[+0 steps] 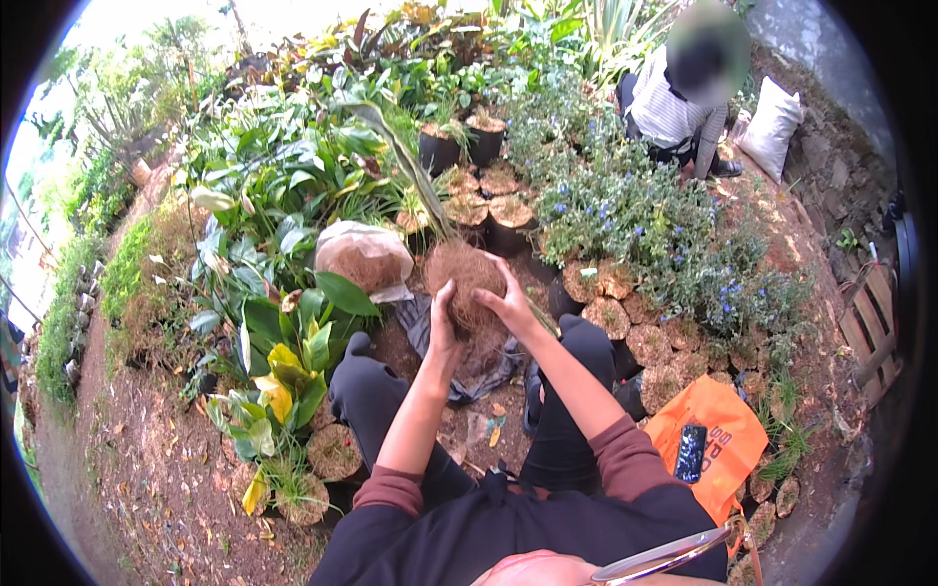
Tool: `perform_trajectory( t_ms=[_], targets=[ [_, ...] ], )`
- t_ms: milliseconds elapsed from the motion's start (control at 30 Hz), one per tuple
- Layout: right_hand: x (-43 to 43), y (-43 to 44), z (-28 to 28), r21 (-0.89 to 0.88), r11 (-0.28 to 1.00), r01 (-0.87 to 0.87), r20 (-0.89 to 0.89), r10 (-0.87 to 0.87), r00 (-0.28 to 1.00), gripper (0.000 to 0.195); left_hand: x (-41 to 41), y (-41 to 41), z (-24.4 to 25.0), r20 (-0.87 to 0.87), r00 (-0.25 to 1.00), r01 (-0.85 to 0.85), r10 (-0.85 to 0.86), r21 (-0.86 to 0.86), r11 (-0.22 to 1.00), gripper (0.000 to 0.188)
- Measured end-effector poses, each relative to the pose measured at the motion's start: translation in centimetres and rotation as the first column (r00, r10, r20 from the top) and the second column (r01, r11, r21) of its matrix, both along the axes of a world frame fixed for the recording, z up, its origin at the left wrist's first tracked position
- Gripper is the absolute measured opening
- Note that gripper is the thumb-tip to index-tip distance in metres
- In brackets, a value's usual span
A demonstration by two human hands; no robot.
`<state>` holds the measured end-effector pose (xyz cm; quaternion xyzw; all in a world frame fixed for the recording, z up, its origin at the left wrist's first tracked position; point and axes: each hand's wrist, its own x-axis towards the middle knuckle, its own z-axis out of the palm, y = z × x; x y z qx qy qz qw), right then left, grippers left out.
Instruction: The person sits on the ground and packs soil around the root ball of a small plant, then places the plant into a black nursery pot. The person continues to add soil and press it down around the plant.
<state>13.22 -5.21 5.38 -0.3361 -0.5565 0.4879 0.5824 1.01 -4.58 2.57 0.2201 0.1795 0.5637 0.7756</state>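
Between my two hands sits a ball of brown coconut fibre (469,282), with loose strands hanging below it. My left hand (444,322) presses its near left side, thumb up. Across its right side curves my right hand (507,299). A long, stiff snake plant leaf (410,172) rises from behind the ball and leans up and to the left; its base is hidden by the fibre. Left of the ball stands a whitish plastic bag (366,253) holding more brown fibre. Under my hands, a dark plastic sheet (480,381) lies crumpled on the soil between my knees.
Blue-flowered plants (630,198) fill the right, peace lilies (271,220) the left. Several fibre-topped pots (652,344) stand by my right knee. An orange bag (722,432) has a phone (690,453) on it. A person (674,110) crouches at the back right near a white sack (771,128).
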Motion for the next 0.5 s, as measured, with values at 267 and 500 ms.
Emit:
perform_trajectory(
  t_ms=[267, 500],
  targets=[
    [0.1, 0.4, -3.2, -0.066, 0.998, 0.016, -0.180, -0.028, 0.983, 0.071, 0.1, 1.0, -1.7, -0.151, 0.988, 0.020, -0.022, -0.015, 1.000, 0.049],
    [-0.3, -0.2, -2.1, -0.242, 0.970, 0.030, -0.437, -0.137, 0.889, 0.062, -0.9, 1.2, -1.0, -0.310, 0.950, 0.011, 0.017, 0.087, 0.996, 0.057]
  ],
)
